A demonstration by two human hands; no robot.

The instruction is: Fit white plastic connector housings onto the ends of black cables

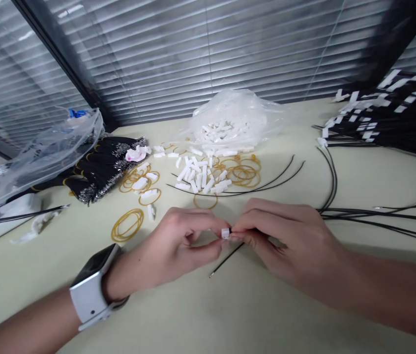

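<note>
Nearest the camera, a white smartwatch (90, 290) sits on the left wrist. Both hands meet low over the pale bench (230, 314). Left hand (171, 248) pinches a small white plastic clip (224, 233) between thumb and fingertips, the other fingers curled in. Right hand (285, 241) grips a thin black cable (226, 259) right at the clip, its fingers closed around it; the cable's free end trails down and left onto the bench. The cable seems to be touching or entering the clip, though the fingers hide the joint.

Beyond the hands lies a loose pile of white clips (200, 177), with yellow rubber bands (243, 173) beside it and more bands (127, 223) to the left. A clear plastic bag of clips (233, 120) sits behind the pile. At the left is a bundle of black cables with metal tips (101, 167), partly under another crumpled clear bag (42, 152). Loose black cables (377, 216) run off to the right, and a stack of black cables with white tags (385, 115) fills the far right corner. Closed window blinds (208, 49) stand behind the bench.
</note>
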